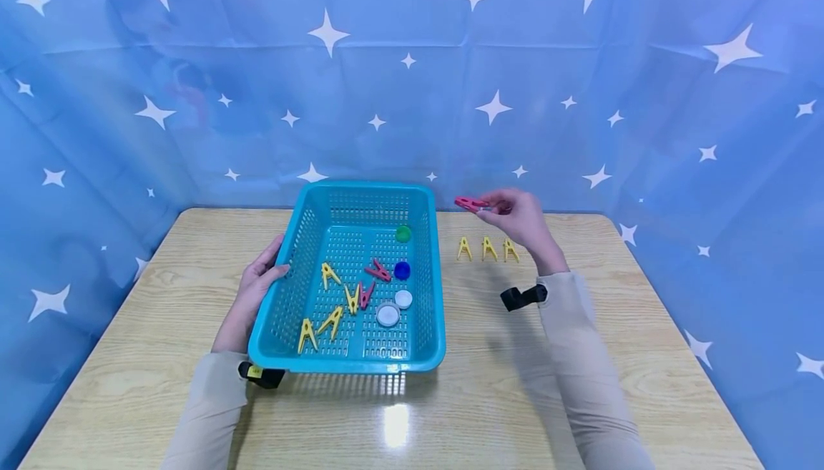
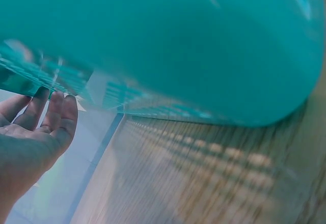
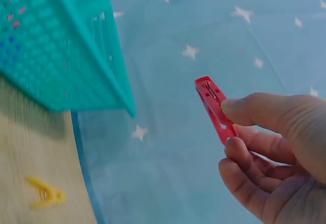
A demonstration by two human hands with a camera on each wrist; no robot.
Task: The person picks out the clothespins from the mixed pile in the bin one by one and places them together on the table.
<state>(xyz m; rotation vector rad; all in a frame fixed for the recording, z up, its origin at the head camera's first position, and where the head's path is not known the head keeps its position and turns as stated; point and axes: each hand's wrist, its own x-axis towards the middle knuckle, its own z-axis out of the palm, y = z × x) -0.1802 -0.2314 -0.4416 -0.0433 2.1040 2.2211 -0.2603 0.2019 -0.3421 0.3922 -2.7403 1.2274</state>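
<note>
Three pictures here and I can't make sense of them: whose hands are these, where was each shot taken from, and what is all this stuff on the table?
No machine here: a person works with bare hands and wears three cameras. The wide picture comes from a camera on the head, looking down at a wooden table with starry blue cloth behind it. The other two come from cameras strapped to the wrists, so they are close and blurry.

The left hand holds the side of a turquoise basket; its wrist view shows mostly the basket's wall. In the basket lie yellow clothespins, red clothespins and bottle caps: one green, one blue, two white.

The right hand pinches a red clothespin between thumb and fingers, raised above the table. Below it, three yellow clothespins stand in a row on the wood.
</note>
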